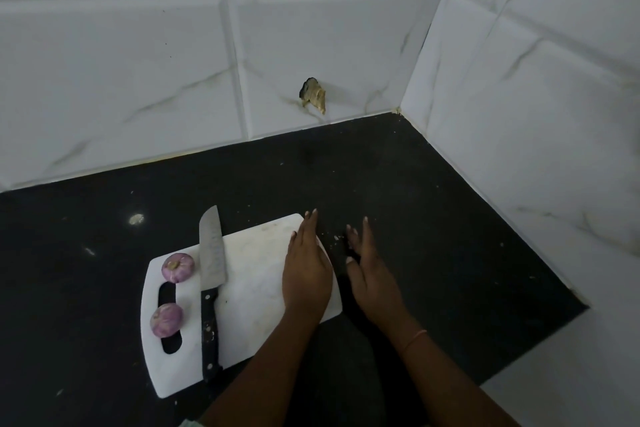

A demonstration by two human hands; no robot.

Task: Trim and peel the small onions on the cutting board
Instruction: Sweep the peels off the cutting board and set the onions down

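White plastic cutting board (249, 274) on black worktop (433, 204): two small purple onions (177, 267) beside black-handled knife (211, 284), apparently unpeeled; left hand (306, 274) and right hand (372, 279) flat, grip spread, empty; risk—round onions rolling off when reached.

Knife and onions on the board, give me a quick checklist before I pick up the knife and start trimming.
1. Knife free to grasp: ok, it lies flat on the cutting board, handle toward the person.
2. Both onions on the board: ok, far onion and near onion sit beside the handle slot.
3. Onions still unpeeled: ok, purple skins intact.
4. Hands empty: ok, left hand flat on the board's right edge, right hand on the counter.
5. Blade sharpness: cannot tell.
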